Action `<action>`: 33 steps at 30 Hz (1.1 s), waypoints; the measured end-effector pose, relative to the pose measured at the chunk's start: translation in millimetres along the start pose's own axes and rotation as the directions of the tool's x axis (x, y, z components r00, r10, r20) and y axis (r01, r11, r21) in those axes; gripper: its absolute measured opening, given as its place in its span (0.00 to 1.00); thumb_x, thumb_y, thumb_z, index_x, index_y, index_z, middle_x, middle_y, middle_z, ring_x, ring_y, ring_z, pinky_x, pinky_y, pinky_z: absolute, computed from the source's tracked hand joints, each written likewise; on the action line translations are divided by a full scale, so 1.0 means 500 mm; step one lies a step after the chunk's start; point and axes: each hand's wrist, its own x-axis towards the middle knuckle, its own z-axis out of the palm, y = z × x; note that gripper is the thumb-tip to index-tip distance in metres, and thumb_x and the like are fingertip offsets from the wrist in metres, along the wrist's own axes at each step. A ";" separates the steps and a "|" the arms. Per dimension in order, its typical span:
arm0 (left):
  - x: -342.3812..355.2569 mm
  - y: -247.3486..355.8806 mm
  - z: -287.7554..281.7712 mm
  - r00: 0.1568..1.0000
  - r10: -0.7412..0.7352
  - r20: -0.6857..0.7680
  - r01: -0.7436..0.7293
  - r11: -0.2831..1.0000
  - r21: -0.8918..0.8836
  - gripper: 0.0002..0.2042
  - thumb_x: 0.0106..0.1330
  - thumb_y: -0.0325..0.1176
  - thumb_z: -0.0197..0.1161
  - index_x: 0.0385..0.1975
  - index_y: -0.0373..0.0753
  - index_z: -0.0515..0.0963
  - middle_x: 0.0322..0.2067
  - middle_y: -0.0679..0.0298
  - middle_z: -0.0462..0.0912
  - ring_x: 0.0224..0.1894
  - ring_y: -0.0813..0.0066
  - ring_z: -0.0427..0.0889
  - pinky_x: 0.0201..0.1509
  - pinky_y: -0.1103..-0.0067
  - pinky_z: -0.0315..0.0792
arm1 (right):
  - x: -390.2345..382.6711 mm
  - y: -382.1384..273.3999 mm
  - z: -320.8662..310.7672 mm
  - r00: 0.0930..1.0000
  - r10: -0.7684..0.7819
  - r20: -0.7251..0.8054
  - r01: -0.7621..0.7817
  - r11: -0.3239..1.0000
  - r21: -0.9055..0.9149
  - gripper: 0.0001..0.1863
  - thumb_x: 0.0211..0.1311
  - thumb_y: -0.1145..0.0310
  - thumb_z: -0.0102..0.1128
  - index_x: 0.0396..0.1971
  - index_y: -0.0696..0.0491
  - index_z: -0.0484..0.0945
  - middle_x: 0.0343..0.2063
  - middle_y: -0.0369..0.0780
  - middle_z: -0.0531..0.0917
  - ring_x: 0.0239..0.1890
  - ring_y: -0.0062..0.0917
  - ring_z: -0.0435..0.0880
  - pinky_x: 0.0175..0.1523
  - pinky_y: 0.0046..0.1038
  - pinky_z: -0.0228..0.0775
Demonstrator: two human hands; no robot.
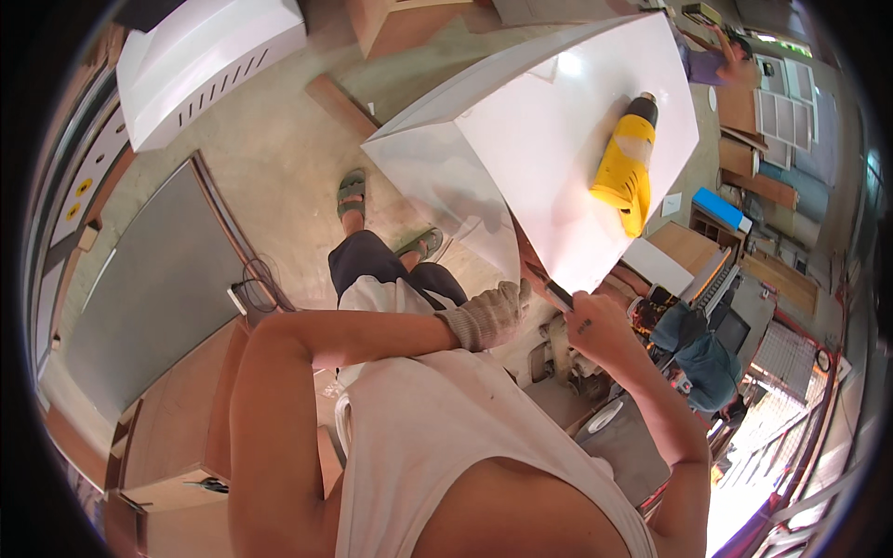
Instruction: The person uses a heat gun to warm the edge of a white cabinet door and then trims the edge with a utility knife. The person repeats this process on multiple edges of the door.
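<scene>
The gloved left hand (488, 314) presses the white panel (558, 139) edge; bare right hand (595, 325) fingers grip a blade tool (558, 296) there. A yellow heat gun (628, 167) rests beyond. Trimming likely demands steady bracing.

A woodworking workshop — bare concrete floor (279, 158), plywood boards (177, 418) stacked about, a white laminated cabinet panel (549, 121) with 1 yellow heat gun (625, 167) on it — offcuts everywhere.
</scene>
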 end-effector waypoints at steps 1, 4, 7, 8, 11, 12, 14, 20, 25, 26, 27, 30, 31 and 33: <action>-0.002 0.002 0.001 0.999 -0.017 0.035 0.018 0.999 -0.041 0.14 0.62 0.39 0.54 0.36 0.36 0.81 0.44 0.54 0.77 0.33 0.70 0.73 0.36 0.75 0.73 | 0.008 -0.004 0.012 0.999 -0.043 -0.028 0.043 0.999 0.029 0.07 0.52 0.72 0.53 0.22 0.61 0.73 0.21 0.53 0.80 0.29 0.48 0.82 0.36 0.44 0.73; 0.006 -0.004 0.010 0.995 0.024 0.101 -0.012 0.992 -0.124 0.14 0.63 0.39 0.53 0.39 0.35 0.79 0.47 0.50 0.74 0.30 0.71 0.72 0.26 0.82 0.71 | 0.045 -0.014 0.034 0.997 -0.044 -0.066 0.048 0.997 0.058 0.07 0.49 0.73 0.54 0.23 0.62 0.74 0.22 0.53 0.81 0.30 0.48 0.82 0.37 0.43 0.75; -0.003 -0.020 -0.017 0.998 0.013 0.065 -0.009 0.998 -0.061 0.15 0.64 0.39 0.53 0.42 0.34 0.77 0.50 0.50 0.72 0.31 0.71 0.72 0.23 0.81 0.72 | 0.070 -0.027 0.052 0.997 0.074 0.009 -0.074 0.996 0.044 0.07 0.47 0.74 0.55 0.24 0.61 0.76 0.23 0.53 0.81 0.29 0.47 0.83 0.37 0.41 0.76; -0.002 -0.020 -0.005 0.998 0.024 0.057 -0.022 0.999 -0.044 0.15 0.64 0.39 0.53 0.42 0.34 0.76 0.51 0.51 0.71 0.31 0.71 0.72 0.23 0.80 0.72 | 0.069 -0.031 0.048 0.998 0.055 0.017 -0.056 0.997 0.047 0.07 0.47 0.74 0.55 0.24 0.62 0.76 0.23 0.53 0.81 0.28 0.47 0.82 0.36 0.42 0.76; 0.000 -0.017 -0.011 0.988 -0.007 0.152 0.025 0.993 -0.118 0.16 0.63 0.39 0.55 0.44 0.33 0.74 0.53 0.53 0.69 0.32 0.70 0.73 0.25 0.78 0.75 | 0.068 -0.028 0.068 0.996 0.077 0.035 -0.080 0.993 0.092 0.07 0.46 0.74 0.55 0.23 0.62 0.77 0.23 0.53 0.81 0.27 0.46 0.83 0.35 0.41 0.76; 0.005 -0.019 -0.028 0.981 -0.016 0.193 0.044 0.989 -0.143 0.17 0.63 0.39 0.55 0.45 0.32 0.74 0.54 0.53 0.68 0.33 0.69 0.73 0.26 0.78 0.76 | 0.070 -0.028 0.077 0.995 0.092 0.041 -0.096 0.989 0.109 0.07 0.45 0.74 0.55 0.23 0.62 0.78 0.23 0.52 0.82 0.27 0.46 0.83 0.35 0.40 0.77; 0.014 -0.024 -0.071 0.966 -0.017 0.260 0.064 0.982 -0.176 0.18 0.63 0.39 0.57 0.47 0.31 0.72 0.55 0.53 0.66 0.34 0.67 0.74 0.28 0.76 0.78 | 0.068 -0.036 0.081 0.996 0.085 0.036 -0.088 0.992 0.092 0.07 0.48 0.72 0.57 0.24 0.59 0.80 0.27 0.48 0.83 0.31 0.42 0.84 0.37 0.38 0.77; 0.004 -0.037 -0.062 0.971 0.069 0.230 -0.017 0.976 -0.217 0.20 0.63 0.38 0.56 0.50 0.32 0.69 0.55 0.49 0.64 0.37 0.65 0.73 0.29 0.75 0.79 | 0.082 -0.029 0.117 0.992 0.122 -0.034 -0.118 0.987 0.107 0.09 0.48 0.69 0.61 0.26 0.59 0.77 0.28 0.46 0.82 0.33 0.40 0.84 0.37 0.37 0.76; -0.016 -0.033 -0.035 0.928 0.041 0.370 0.091 0.939 -0.331 0.18 0.62 0.39 0.56 0.46 0.32 0.70 0.47 0.48 0.69 0.37 0.61 0.75 0.32 0.72 0.79 | 0.081 -0.024 0.096 0.988 0.040 -0.148 -0.009 0.979 0.204 0.10 0.47 0.70 0.59 0.28 0.60 0.73 0.24 0.48 0.80 0.29 0.43 0.82 0.35 0.38 0.75; -0.013 -0.032 -0.047 0.913 -0.014 0.408 0.172 0.920 -0.353 0.18 0.62 0.39 0.57 0.45 0.32 0.71 0.45 0.49 0.69 0.37 0.59 0.75 0.34 0.70 0.79 | 0.083 -0.026 0.095 0.988 0.031 -0.149 0.003 0.975 0.222 0.10 0.47 0.70 0.59 0.28 0.60 0.73 0.24 0.49 0.80 0.29 0.43 0.82 0.35 0.38 0.75; 0.001 -0.028 -0.072 0.896 -0.067 0.440 0.251 0.892 -0.376 0.17 0.61 0.39 0.58 0.43 0.33 0.71 0.42 0.49 0.70 0.36 0.58 0.76 0.36 0.69 0.79 | 0.080 -0.026 0.083 0.988 0.024 -0.151 0.012 0.973 0.231 0.10 0.47 0.70 0.59 0.27 0.60 0.73 0.24 0.49 0.80 0.29 0.43 0.82 0.35 0.38 0.75; 0.014 -0.036 -0.092 0.858 -0.107 0.502 0.372 0.803 -0.465 0.16 0.58 0.38 0.60 0.41 0.33 0.71 0.38 0.49 0.72 0.36 0.54 0.77 0.39 0.65 0.77 | 0.076 -0.039 0.053 0.988 0.008 -0.157 0.030 0.971 0.236 0.09 0.47 0.71 0.58 0.27 0.60 0.73 0.24 0.49 0.80 0.29 0.42 0.82 0.35 0.38 0.74; 0.013 -0.039 -0.094 0.850 -0.102 0.516 0.394 0.773 -0.497 0.16 0.57 0.38 0.60 0.40 0.33 0.71 0.37 0.49 0.72 0.36 0.52 0.77 0.40 0.65 0.77 | 0.075 -0.045 0.044 0.987 0.003 -0.159 0.034 0.972 0.234 0.09 0.47 0.71 0.58 0.27 0.60 0.73 0.24 0.49 0.80 0.29 0.42 0.82 0.35 0.38 0.74; 0.005 -0.044 -0.081 0.925 -0.020 0.380 0.232 0.820 -0.523 0.14 0.57 0.36 0.60 0.38 0.33 0.72 0.36 0.49 0.73 0.36 0.55 0.77 0.39 0.67 0.76 | 0.065 -0.055 0.025 0.990 0.006 -0.137 0.033 0.960 0.278 0.08 0.48 0.72 0.57 0.28 0.59 0.72 0.24 0.48 0.79 0.28 0.44 0.80 0.35 0.40 0.72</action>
